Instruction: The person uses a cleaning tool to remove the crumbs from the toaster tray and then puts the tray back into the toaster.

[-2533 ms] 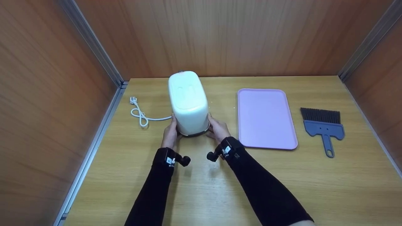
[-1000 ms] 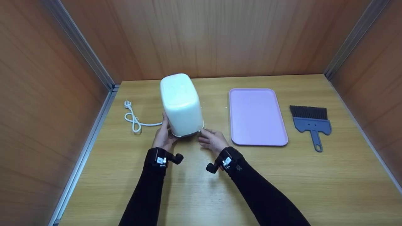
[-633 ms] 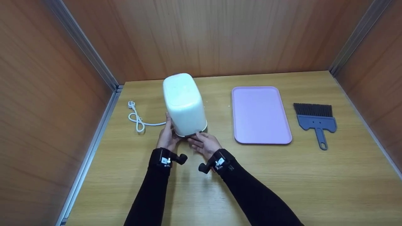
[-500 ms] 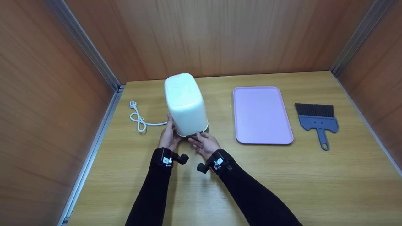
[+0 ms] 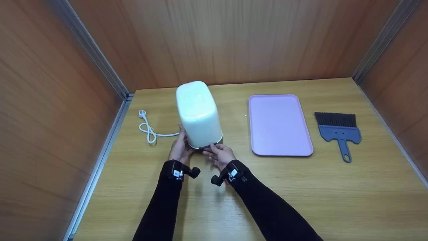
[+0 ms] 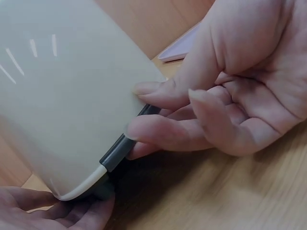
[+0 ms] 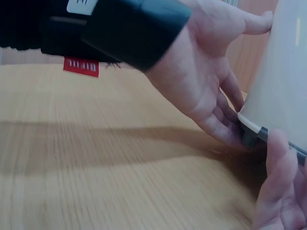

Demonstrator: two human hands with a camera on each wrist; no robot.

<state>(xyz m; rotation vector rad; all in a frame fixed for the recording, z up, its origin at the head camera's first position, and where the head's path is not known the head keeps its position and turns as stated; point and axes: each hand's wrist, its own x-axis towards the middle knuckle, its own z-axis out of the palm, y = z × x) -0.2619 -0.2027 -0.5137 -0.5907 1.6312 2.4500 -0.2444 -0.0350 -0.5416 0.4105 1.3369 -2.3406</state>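
Observation:
A white, rounded, toaster-shaped appliance (image 5: 199, 113) stands left of the table's middle. From its left side runs a white cord (image 5: 164, 135), tied in a loop. My left hand (image 5: 179, 147) holds the near left corner, thumb against the side and fingers curled under the base, as the right wrist view shows. At the near bottom edge is a dark grey strip (image 6: 116, 153). My right hand (image 5: 220, 155) pinches this strip with thumb and forefinger, the other fingers loosely bent below. The underside is in shadow and hidden.
A pink tray (image 5: 281, 125) lies flat to the right of the appliance. Further right is a blue brush (image 5: 339, 132) with black bristles. The cord's plug (image 5: 142, 113) lies at the left. A few pale specks are on the table. Wooden walls (image 5: 234, 43) stand around it.
My right hand has left the appliance's right side and come to the strip at its near bottom edge. My left hand keeps its hold. The head view has shifted slightly.

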